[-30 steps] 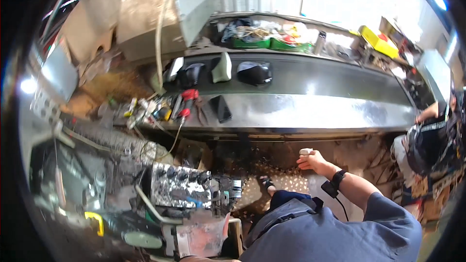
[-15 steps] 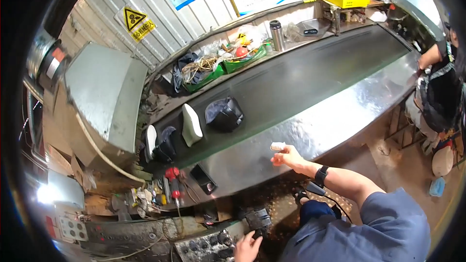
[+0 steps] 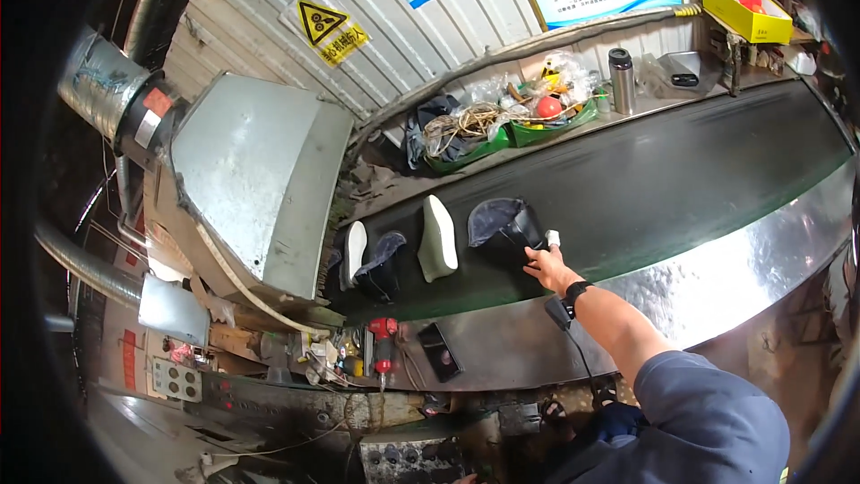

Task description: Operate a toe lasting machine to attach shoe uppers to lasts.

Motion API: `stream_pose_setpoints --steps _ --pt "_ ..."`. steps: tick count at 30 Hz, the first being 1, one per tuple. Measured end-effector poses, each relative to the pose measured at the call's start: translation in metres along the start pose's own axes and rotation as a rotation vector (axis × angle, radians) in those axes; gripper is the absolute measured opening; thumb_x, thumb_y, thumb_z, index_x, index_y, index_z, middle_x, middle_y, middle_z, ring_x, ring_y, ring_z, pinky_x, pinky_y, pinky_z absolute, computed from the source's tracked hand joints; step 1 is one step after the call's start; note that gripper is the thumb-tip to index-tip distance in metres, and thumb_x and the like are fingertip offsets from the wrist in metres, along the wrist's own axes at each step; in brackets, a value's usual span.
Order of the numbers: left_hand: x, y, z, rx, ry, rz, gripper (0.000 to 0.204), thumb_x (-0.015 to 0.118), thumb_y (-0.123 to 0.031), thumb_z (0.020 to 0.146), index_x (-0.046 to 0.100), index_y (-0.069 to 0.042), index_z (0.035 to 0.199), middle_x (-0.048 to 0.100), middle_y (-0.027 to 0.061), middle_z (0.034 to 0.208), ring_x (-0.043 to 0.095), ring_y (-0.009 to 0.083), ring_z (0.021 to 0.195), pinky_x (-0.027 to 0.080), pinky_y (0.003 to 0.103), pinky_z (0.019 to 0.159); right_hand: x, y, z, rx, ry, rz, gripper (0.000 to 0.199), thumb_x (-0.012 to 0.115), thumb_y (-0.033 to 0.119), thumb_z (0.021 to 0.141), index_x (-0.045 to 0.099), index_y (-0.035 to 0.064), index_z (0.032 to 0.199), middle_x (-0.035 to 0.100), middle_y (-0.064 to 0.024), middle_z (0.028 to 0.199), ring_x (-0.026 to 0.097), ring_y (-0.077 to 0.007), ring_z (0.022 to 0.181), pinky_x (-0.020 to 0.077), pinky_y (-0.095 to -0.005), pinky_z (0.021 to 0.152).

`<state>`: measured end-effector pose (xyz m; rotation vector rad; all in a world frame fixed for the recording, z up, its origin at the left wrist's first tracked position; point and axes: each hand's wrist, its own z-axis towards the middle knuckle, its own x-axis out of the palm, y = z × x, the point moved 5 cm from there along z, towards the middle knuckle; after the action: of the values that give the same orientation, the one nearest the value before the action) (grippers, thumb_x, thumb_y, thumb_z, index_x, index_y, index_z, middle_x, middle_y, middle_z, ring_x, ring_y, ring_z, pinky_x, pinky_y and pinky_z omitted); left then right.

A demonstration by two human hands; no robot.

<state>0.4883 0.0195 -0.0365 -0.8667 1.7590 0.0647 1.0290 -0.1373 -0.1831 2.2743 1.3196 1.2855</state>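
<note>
My right hand (image 3: 550, 269) reaches over the near side of the dark belt (image 3: 681, 170), its fingers spread at the near right edge of a black shoe upper (image 3: 503, 222). Something white, like a wrap, covers one fingertip; whether the fingers touch the upper I cannot tell. To the left stands a pale cream shoe-shaped piece (image 3: 437, 237). Farther left are a second black upper (image 3: 381, 260) and a narrower pale piece (image 3: 355, 249). Only a sliver of my left hand (image 3: 467, 479) shows at the lower edge, its fingers hidden.
A metal hood (image 3: 242, 170) stands at the belt's left end. On the near metal ledge lie a red power tool (image 3: 383, 345) and a black phone-like slab (image 3: 439, 351). Behind the belt are green bins (image 3: 475, 154) of scraps and a steel flask (image 3: 621, 81).
My right hand has moved forward from above the metal ledge to the black upper. My left hand has mostly dropped out of sight. The view has turned, shifting the belt's contents rightward.
</note>
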Motion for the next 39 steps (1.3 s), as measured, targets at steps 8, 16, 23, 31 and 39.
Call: stream_pose_setpoints --steps 8,16,23,31,39 --pt "-0.022 -0.056 0.103 0.344 0.060 -0.098 0.035 0.071 -0.022 0.092 0.068 -0.001 0.120 0.072 0.0200 0.109 0.070 0.0316 0.102 0.054 0.038 0.089 -0.027 0.077 -0.093 -0.240 0.114 0.132 0.045 0.075 0.008 0.081 0.051 0.0103 0.119 0.056 0.0013 0.082 0.055 -0.0111 0.069 0.0477 -0.0303 0.069" --pt "-0.020 -0.128 0.360 0.359 0.171 -0.624 0.028 0.077 -0.015 0.086 0.073 0.004 0.106 0.075 0.0075 0.094 0.069 0.0124 0.086 0.055 0.028 0.081 -0.218 0.040 -0.251 -0.104 -0.117 0.258 0.054 0.072 0.017 0.092 0.043 0.0218 0.138 0.056 -0.0124 0.126 0.058 -0.0357 0.112 0.0453 -0.0731 0.095" --pt "-0.034 -0.171 0.554 -0.032 -0.333 0.231 0.110 0.085 -0.047 0.067 0.028 -0.013 0.155 0.025 0.0283 0.156 0.036 0.0466 0.138 0.038 0.058 0.108 -0.231 -0.006 -0.383 -0.317 -0.132 0.501 0.070 0.068 0.003 0.094 0.032 0.0319 0.147 0.056 0.0041 0.086 0.060 -0.0116 0.071 0.0397 -0.0729 0.105" --pt "-0.009 -0.167 0.578 0.048 -0.380 -0.089 0.121 0.088 -0.060 0.061 0.023 -0.027 0.158 0.018 0.0382 0.153 0.032 0.0560 0.134 0.037 0.066 0.103 -0.234 -0.045 -0.437 -0.406 -0.288 0.519 0.054 0.067 0.010 0.096 0.041 0.0257 0.140 0.052 0.0058 0.112 0.058 -0.0069 0.088 0.0394 -0.0731 0.105" --pt "-0.055 -0.196 0.465 0.341 -0.246 0.295 0.099 0.091 -0.044 0.061 0.044 -0.037 0.148 0.035 0.0326 0.142 0.035 0.0524 0.129 0.035 0.063 0.102 -0.228 -0.021 -0.395 -0.328 -0.113 0.485 0.047 0.070 0.014 0.095 0.046 0.0229 0.134 0.053 0.0129 0.093 0.050 -0.0052 0.066 0.0397 -0.0734 0.104"
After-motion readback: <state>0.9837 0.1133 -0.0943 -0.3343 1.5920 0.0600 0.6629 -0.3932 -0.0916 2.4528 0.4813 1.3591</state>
